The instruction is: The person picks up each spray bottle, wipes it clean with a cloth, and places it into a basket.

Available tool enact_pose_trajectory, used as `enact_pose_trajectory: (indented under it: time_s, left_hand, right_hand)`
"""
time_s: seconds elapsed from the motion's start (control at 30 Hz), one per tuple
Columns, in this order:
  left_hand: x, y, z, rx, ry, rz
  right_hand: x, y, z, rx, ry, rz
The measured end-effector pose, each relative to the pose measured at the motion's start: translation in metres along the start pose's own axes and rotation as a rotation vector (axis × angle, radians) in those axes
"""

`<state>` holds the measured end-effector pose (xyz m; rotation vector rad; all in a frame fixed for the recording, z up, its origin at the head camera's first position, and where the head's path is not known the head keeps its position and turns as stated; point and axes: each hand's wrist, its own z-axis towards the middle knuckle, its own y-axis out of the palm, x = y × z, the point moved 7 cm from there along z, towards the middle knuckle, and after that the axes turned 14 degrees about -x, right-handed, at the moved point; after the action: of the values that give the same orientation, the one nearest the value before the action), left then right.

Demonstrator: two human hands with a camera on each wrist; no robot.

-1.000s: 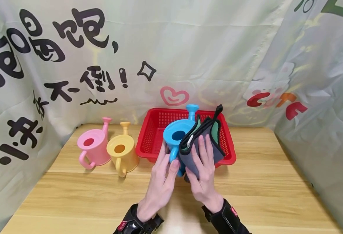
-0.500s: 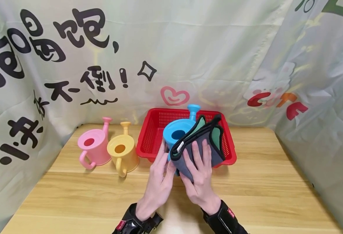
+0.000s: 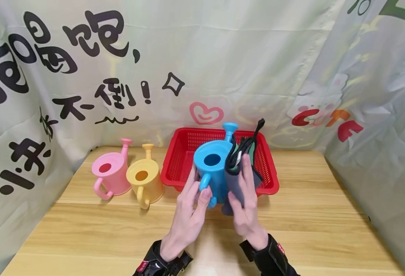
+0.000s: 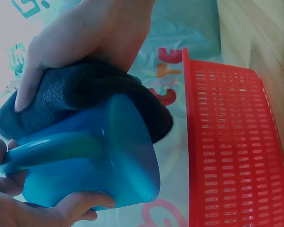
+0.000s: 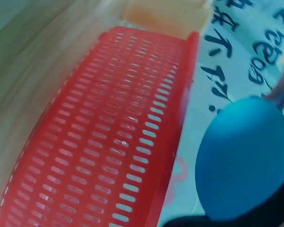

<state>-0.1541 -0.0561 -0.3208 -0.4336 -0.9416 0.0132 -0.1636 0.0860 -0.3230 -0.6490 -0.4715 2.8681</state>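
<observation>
Head view: near the red basket (image 3: 177, 157), my left hand (image 3: 188, 212) grips the blue watering can (image 3: 217, 177); my right hand (image 3: 247, 209) holds the grey cloth (image 3: 233, 183) against it. Left wrist: can apart from basket. Right wrist: can, partly framed, beside basket.

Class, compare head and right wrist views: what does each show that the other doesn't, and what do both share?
Only the head view: the pink watering can, and the open top and spout of the blue watering can.

Only the right wrist view: the underside of the blue watering can.

Both: the blue watering can, the red basket, the wooden table and the pale lettered backdrop. The orange blur atop the right wrist view may be the yellow watering can; too unclear to tell.
</observation>
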Motion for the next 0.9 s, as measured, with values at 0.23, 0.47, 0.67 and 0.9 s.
enact_pose_trajectory:
  time_s: [0.23, 0.47, 0.67, 0.9]
  left_hand:
    - [-0.002, 0.002, -0.001, -0.003, -0.014, -0.011]
    - [0.000, -0.001, 0.001, 0.020, 0.031, 0.009]
    - [0.000, 0.000, 0.001, 0.005, 0.034, 0.004]
    - [-0.001, 0.000, 0.001, 0.012, 0.006, 0.008]
  right_hand:
    - [0.010, -0.005, -0.004, -0.028, 0.110, 0.060]
    - [-0.008, 0.016, -0.009, 0.015, -0.167, -0.326]
    - [-0.009, 0.018, -0.011, 0.031, -0.161, -0.389]
    - [0.004, 0.006, -0.006, 0.013, -0.066, -0.098]
